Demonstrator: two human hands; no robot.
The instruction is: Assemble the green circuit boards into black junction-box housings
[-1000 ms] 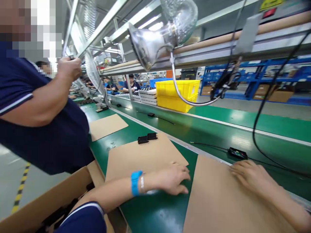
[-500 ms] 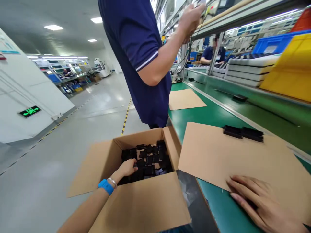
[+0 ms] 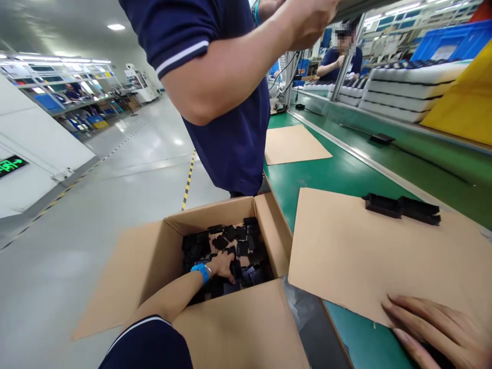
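An open cardboard box holds several black plastic parts. My left hand, with a blue band at the wrist, is down inside the box on the black parts. Its fingers are spread and partly bent over them; whether they grip one cannot be made out. At the lower right, my right hand lies over the near edge of a cardboard sheet, fingers stretched out. Two black parts rest end to end near the sheet's far edge.
A person in a dark blue shirt stands just beyond the box, forearms raised. The green bench carries another cardboard sheet. White foam trays and a yellow bin sit behind. Another person is farther back.
My left hand has reached deeper into the box and to the right, its fingers now spread. The view has shifted, and the nearby person's arm appears larger and lower.
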